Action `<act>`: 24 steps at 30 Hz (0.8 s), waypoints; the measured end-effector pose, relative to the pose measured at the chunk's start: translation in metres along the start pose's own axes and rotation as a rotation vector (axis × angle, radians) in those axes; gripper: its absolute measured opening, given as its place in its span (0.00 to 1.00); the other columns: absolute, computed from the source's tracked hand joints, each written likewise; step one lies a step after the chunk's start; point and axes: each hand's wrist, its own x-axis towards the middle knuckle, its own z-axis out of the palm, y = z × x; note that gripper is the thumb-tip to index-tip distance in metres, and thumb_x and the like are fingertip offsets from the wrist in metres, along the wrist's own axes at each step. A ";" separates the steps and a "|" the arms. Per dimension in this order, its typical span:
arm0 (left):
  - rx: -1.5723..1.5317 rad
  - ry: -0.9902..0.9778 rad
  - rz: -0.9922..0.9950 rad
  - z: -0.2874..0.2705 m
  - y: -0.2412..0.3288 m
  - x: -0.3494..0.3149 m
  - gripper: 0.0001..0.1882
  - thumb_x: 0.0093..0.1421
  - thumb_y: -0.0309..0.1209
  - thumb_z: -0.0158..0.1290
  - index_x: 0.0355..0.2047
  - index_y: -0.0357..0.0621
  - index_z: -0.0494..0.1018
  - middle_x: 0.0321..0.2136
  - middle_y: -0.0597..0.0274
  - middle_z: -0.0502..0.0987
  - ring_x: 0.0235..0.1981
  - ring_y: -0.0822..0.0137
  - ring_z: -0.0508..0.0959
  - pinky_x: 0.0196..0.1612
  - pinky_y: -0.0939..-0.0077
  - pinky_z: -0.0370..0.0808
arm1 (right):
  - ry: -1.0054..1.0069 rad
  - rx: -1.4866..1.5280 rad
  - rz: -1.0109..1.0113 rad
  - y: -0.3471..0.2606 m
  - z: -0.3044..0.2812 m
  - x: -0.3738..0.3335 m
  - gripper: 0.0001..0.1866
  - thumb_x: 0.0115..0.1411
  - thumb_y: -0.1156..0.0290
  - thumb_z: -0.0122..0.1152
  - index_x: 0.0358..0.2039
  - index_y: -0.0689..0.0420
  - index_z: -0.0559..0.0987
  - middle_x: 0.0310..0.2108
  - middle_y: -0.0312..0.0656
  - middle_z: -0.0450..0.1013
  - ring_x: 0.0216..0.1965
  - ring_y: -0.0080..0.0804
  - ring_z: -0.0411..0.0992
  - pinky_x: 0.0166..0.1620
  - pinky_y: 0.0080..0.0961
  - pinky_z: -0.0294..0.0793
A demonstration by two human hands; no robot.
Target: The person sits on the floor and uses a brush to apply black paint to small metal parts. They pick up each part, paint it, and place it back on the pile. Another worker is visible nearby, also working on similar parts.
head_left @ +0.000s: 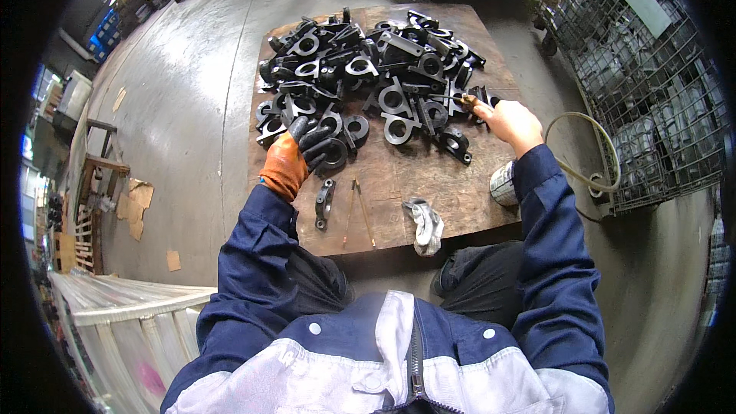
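Nearest the camera was the person's own jacket, navy with pale grey panels, both sleeves running up to a wooden board lying on the concrete floor.

Left hand, in an orange glove with black fingers, sat at the near-left edge of the pile of black metal brackets. Its fingers were curled down onto a ring-shaped bracket at that edge; clenched on it or just pressing, I couldn't tell for sure.

Right hand was bare and closed in a fist around a thin brush-like tool. The tool's long axis ran left and slightly far from the fist, its tip touching brackets at the right edge of the pile.

Key relation: the pile lay far of both hands, filling the far half of the board. The left hand was on its near-left rim, the right on its right rim, so the near middle of the pile sat between them.

One loose bracket lay apart on the near board, long axis near-to-far, just near of the left hand. Right of it were two thin rods, then a crumpled grey glove. A small metal can stood off the board's right edge, under the right forearm.
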 end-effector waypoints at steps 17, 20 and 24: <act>0.828 0.064 0.133 -0.028 -0.077 0.118 0.22 0.60 0.43 0.53 0.44 0.34 0.76 0.33 0.60 0.79 0.34 0.69 0.74 0.41 0.72 0.71 | -0.292 0.170 -0.062 -0.007 -0.002 0.005 0.38 0.59 0.34 0.48 0.37 0.62 0.83 0.37 0.56 0.78 0.44 0.51 0.77 0.47 0.41 0.74; 0.976 -0.043 0.030 -0.015 -0.101 0.136 0.22 0.59 0.43 0.55 0.43 0.35 0.76 0.33 0.56 0.78 0.35 0.65 0.74 0.40 0.70 0.69 | -0.215 0.096 -0.053 -0.009 -0.005 0.009 0.37 0.58 0.34 0.49 0.34 0.61 0.83 0.35 0.55 0.78 0.41 0.51 0.77 0.45 0.40 0.75; 1.035 -0.053 -0.077 0.008 -0.148 0.168 0.19 0.59 0.42 0.55 0.42 0.39 0.76 0.28 0.63 0.77 0.27 0.70 0.73 0.32 0.73 0.68 | -0.304 0.075 -0.067 0.013 -0.010 0.016 0.36 0.58 0.35 0.51 0.33 0.61 0.83 0.33 0.56 0.78 0.40 0.51 0.77 0.44 0.41 0.75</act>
